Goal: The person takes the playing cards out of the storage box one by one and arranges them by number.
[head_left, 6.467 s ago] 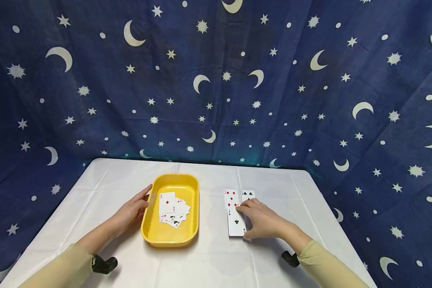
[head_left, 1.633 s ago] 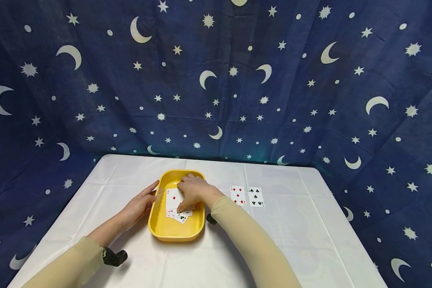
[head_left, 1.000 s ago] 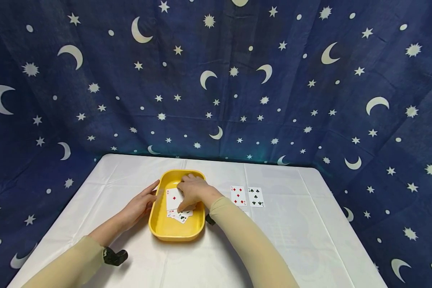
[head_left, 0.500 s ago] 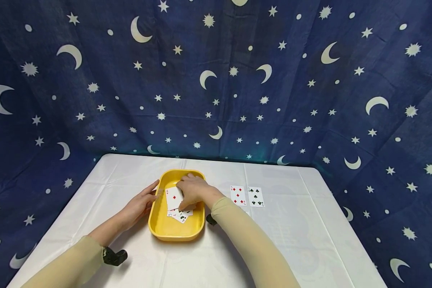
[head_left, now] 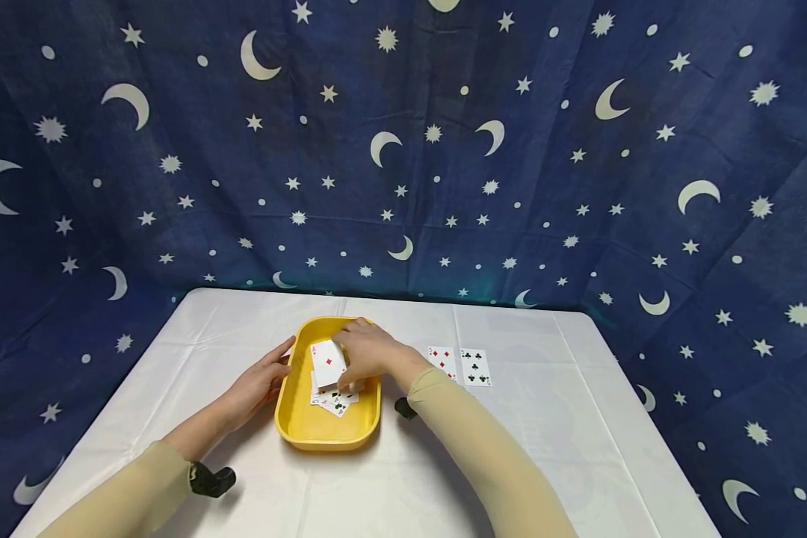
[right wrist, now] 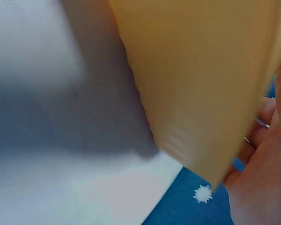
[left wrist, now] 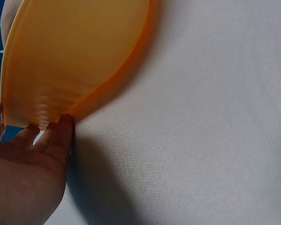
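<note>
My left hand [head_left: 258, 385] rests against the left side of a yellow tray [head_left: 328, 442]; in the left wrist view its fingertips [left wrist: 65, 124] touch the outer wall. Inside the tray, my right hand [head_left: 370, 350] pinches an ace of diamonds [head_left: 329, 363], thumb at its lower right corner and fingers at the far edge. That card is tilted above a loose pile of playing cards [head_left: 336, 408], where a five and a club card show. Tray wall [right wrist: 201, 84] hides most of the right fingers in the right wrist view.
To the right of the tray, a five of diamonds [head_left: 441, 359] and a five of clubs [head_left: 476, 367] lie face up side by side. A white cloth [head_left: 390, 493] covers the table. Behind it hangs a dark blue curtain [head_left: 403, 187] with moons and stars.
The right hand has come from an ace of clubs on the table into the tray; that card is gone from there. Lately the ace of diamonds has risen and tilted off the pile.
</note>
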`<act>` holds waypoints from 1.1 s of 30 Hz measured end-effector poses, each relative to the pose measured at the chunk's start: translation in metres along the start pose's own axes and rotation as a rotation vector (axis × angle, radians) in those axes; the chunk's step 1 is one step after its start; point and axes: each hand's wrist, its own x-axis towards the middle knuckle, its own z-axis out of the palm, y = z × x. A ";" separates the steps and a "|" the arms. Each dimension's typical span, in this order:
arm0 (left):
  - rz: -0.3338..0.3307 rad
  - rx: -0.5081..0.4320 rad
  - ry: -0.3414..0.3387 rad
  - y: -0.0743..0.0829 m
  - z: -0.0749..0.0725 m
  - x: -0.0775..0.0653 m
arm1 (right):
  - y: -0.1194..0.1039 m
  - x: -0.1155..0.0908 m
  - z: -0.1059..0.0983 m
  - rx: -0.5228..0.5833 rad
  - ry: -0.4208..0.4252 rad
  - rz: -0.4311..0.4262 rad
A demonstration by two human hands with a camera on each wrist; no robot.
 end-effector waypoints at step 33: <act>-0.021 0.024 0.011 -0.001 -0.001 0.001 | 0.093 -0.159 -0.035 -0.001 0.207 0.091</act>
